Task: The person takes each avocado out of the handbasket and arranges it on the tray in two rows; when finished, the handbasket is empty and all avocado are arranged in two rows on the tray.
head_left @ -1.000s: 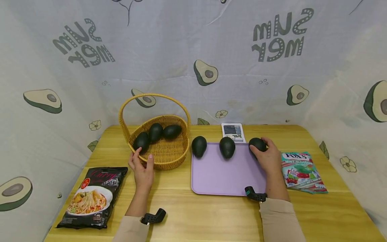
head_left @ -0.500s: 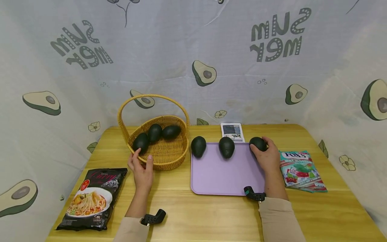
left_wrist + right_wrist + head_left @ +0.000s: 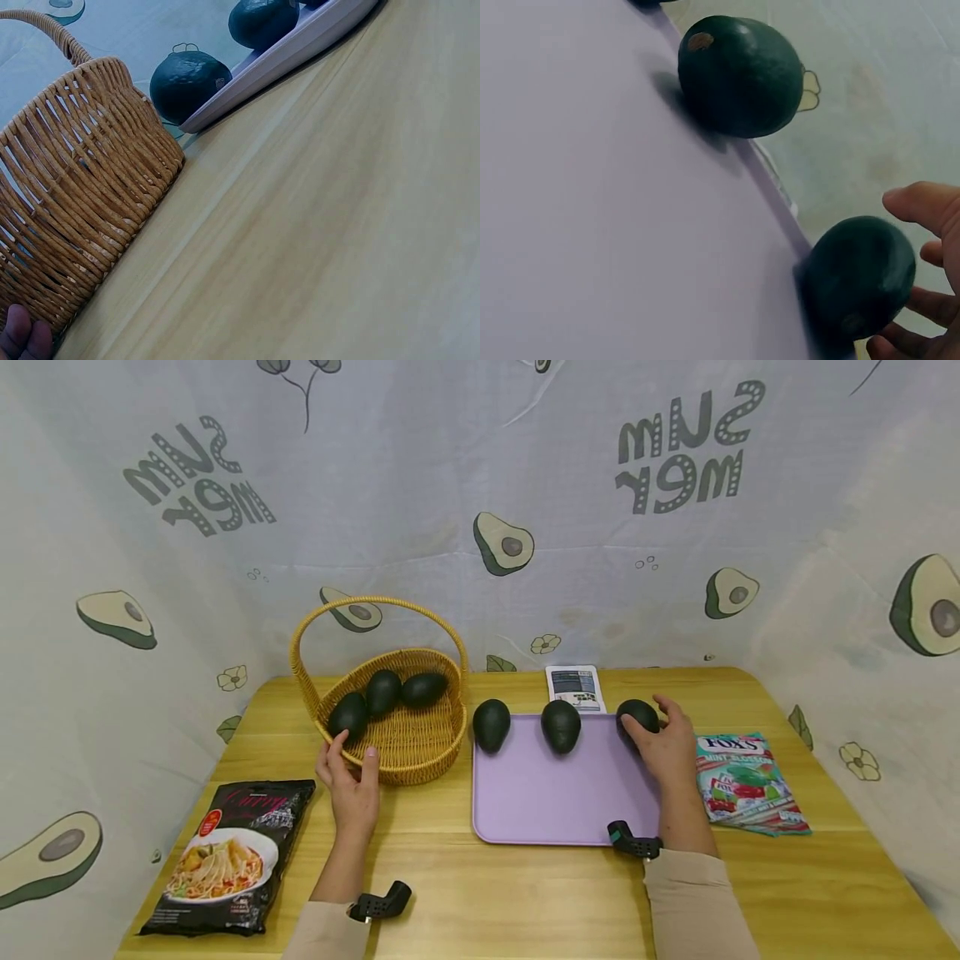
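A yellow wicker basket (image 3: 416, 768) with a tall handle holds three dark green avocados, among them a left avocado (image 3: 347, 718). My left hand (image 3: 352, 793) rests against its front left side, fingers near the rim and thumb apart; in the left wrist view fingertips (image 3: 26, 334) show by the weave. Three more avocados sit along the far edge of a lilac tray (image 3: 562, 802): a left one (image 3: 491, 727), a middle one (image 3: 561, 727) and a right one (image 3: 637, 718). Around the right avocado my right hand (image 3: 669, 747) is spread loosely, with a gap showing between a digit and the fruit.
A black noodle packet (image 3: 232, 860) lies left on the wooden table (image 3: 480, 902). Right of the tray is a Fox's candy bag (image 3: 750, 785). Behind the tray lies a white printed packet (image 3: 575, 685). A printed cloth (image 3: 420, 460) hangs behind the table.
My right hand's fingers have loosened and spread away from the right avocado. The left hand keeps its place at the basket. The head view has shifted slightly.
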{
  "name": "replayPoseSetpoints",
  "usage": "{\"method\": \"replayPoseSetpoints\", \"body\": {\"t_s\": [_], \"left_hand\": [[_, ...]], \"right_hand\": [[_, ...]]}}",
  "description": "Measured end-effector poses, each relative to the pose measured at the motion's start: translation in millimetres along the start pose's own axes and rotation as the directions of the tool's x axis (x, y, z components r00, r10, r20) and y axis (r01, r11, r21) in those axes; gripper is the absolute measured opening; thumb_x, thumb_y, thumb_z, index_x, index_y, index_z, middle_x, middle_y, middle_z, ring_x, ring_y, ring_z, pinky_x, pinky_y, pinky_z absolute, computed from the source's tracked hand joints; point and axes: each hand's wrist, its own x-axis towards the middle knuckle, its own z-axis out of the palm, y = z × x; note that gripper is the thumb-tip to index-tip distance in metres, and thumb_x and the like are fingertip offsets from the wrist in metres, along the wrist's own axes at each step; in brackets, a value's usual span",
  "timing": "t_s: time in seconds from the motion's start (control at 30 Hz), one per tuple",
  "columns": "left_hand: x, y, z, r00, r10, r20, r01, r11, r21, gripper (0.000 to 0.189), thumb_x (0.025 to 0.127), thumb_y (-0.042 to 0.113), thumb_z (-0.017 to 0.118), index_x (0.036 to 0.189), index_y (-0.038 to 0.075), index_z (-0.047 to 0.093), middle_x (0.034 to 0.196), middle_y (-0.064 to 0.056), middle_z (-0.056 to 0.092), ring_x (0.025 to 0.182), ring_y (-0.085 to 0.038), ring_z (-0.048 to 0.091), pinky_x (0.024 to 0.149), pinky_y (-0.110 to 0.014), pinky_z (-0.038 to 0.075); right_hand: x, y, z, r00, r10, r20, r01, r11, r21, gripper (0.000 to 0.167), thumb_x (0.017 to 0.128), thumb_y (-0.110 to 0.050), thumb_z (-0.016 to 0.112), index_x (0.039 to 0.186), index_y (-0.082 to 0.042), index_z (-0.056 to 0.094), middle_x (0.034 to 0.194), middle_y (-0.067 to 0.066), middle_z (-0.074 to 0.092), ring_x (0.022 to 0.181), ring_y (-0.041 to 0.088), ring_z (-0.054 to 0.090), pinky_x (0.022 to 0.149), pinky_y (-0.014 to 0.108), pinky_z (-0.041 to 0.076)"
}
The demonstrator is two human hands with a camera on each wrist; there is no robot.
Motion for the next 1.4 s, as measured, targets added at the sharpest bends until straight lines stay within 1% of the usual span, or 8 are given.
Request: {"method": "replayPoseSetpoints", "body": {"t_s": [0.23, 0.43, 0.57, 0.67, 0.8, 1.0, 1.27, 1.4], "left_hand": [[0.3, -0.3, 0.1, 1.0, 0.01, -0.008, -0.01, 1.0, 0.015, 0.055, 0.105, 0.04, 0.056, 0.154, 0.029, 0.036, 0.166, -0.007, 0.005, 0.101, -0.025, 0.048, 0.085, -0.025, 0.037], [0.6, -0.6, 0.3, 1.0, 0.017, -0.014, -0.017, 1.0, 0.017, 0.054, 0.105, 0.039, 0.056, 0.154, 0.028, 0.037, 0.166, -0.008, 0.006, 0.097, -0.023, 0.047, 0.083, -0.024, 0.038], [0.4, -1.1, 0.3, 1.0, 0.023, -0.018, -0.023, 1.0, 0.019, 0.054, 0.104, 0.039, 0.057, 0.154, 0.029, 0.037, 0.165, -0.008, 0.007, 0.093, -0.02, 0.045, 0.081, -0.023, 0.038], [0.0, -1.2, 0.3, 1.0, 0.025, -0.016, -0.025, 1.0, 0.019, 0.054, 0.104, 0.039, 0.057, 0.154, 0.029, 0.037, 0.165, -0.008, 0.007, 0.091, -0.019, 0.044, 0.08, -0.024, 0.038], [0.3, -1.8, 0.2, 1.0, 0.026, -0.01, -0.025, 0.999, 0.024, 0.055, 0.105, 0.04, 0.056, 0.154, 0.028, 0.036, 0.165, -0.008, 0.007, 0.09, -0.02, 0.044, 0.08, -0.026, 0.039], [0.5, -2.9, -0.1, 1.0, 0.024, -0.004, -0.024, 0.999, 0.026, 0.055, 0.105, 0.041, 0.055, 0.155, 0.029, 0.035, 0.166, -0.008, 0.006, 0.09, -0.021, 0.044, 0.08, -0.028, 0.039], [0.2, -3.7, -0.9, 1.0, 0.031, 0.007, -0.031, 1.0, 0.003, 0.055, 0.105, 0.04, 0.056, 0.154, 0.029, 0.036, 0.165, -0.008, 0.005, 0.088, -0.021, 0.042, 0.079, -0.028, 0.038], [1.6, -3.6, -1.6, 0.999, 0.031, 0.014, -0.031, 1.0, 0.005, 0.055, 0.105, 0.041, 0.056, 0.155, 0.029, 0.035, 0.166, -0.007, 0.004, 0.087, -0.02, 0.042, 0.078, -0.028, 0.038]], "right_hand": [[-8.3, -23.2, -7.6, 0.999, -0.027, -0.041, 0.028, 0.999, 0.023, 0.074, 0.097, -0.042, 0.068, 0.159, -0.017, 0.037, 0.163, 0.015, 0.036, 0.145, 0.041, 0.04, 0.115, 0.059, 0.038], [-23.1, -51.3, -3.0, 0.99, -0.139, -0.023, 0.14, 0.988, 0.059, 0.068, 0.096, -0.033, 0.071, 0.155, -0.014, 0.043, 0.158, 0.017, 0.042, 0.144, 0.04, 0.042, 0.117, 0.056, 0.037], [-34.1, -64.8, 7.6, 0.972, -0.235, -0.001, 0.235, 0.97, 0.067, 0.063, 0.094, -0.03, 0.074, 0.15, -0.013, 0.049, 0.152, 0.018, 0.047, 0.139, 0.038, 0.046, 0.114, 0.055, 0.041], [-42.7, -73.6, 16.8, 0.945, -0.327, 0.002, 0.325, 0.941, 0.096, 0.057, 0.091, -0.022, 0.077, 0.143, -0.01, 0.056, 0.145, 0.02, 0.053, 0.13, 0.039, 0.051, 0.111, 0.056, 0.043], [-55.3, -84.9, 29.7, 0.904, -0.425, 0.047, 0.417, 0.9, 0.127, 0.052, 0.091, -0.016, 0.078, 0.138, -0.008, 0.06, 0.139, 0.021, 0.056, 0.125, 0.041, 0.055, 0.108, 0.057, 0.044], [-75.0, -99.0, 53.4, 0.826, -0.545, 0.144, 0.525, 0.837, 0.156, 0.051, 0.088, -0.013, 0.08, 0.135, -0.008, 0.062, 0.133, 0.016, 0.061, 0.123, 0.036, 0.059, 0.106, 0.053, 0.048], [-97.8, -108.4, 87.1, 0.729, -0.638, 0.249, 0.613, 0.77, 0.177, 0.048, 0.088, -0.017, 0.082, 0.132, -0.011, 0.065, 0.131, 0.01, 0.065, 0.119, 0.031, 0.062, 0.1, 0.051, 0.052], [-105.4, -115.3, 100.9, 0.69, -0.656, 0.307, 0.632, 0.752, 0.187, 0.049, 0.089, -0.021, 0.081, 0.133, -0.011, 0.064, 0.134, 0.007, 0.064, 0.121, 0.029, 0.061, 0.098, 0.051, 0.052]]}}
